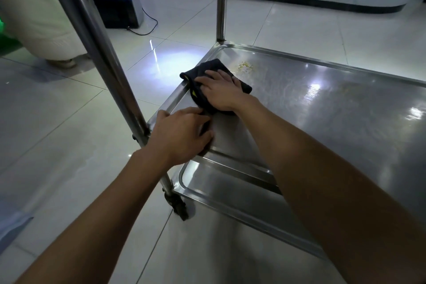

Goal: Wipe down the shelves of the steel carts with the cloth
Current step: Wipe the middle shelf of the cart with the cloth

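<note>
A steel cart shelf (322, 108) fills the right half of the view, with a lower shelf (230, 196) showing beneath its near edge. A black cloth (205, 69) lies at the shelf's left rim. My right hand (221, 90) presses flat on the cloth, fingers spread. My left hand (182, 134) rests on the shelf's near left corner, its fingertips on the cloth's near end. A small yellowish smear (244, 66) sits on the shelf just beyond the cloth.
Two upright steel cart posts rise at the left (92, 37) and the far corner (222, 0). A caster wheel (179, 208) stands on the tiled floor. A dark box with a cable (119, 11) and a pale upholstered seat (34, 18) stand at the back left.
</note>
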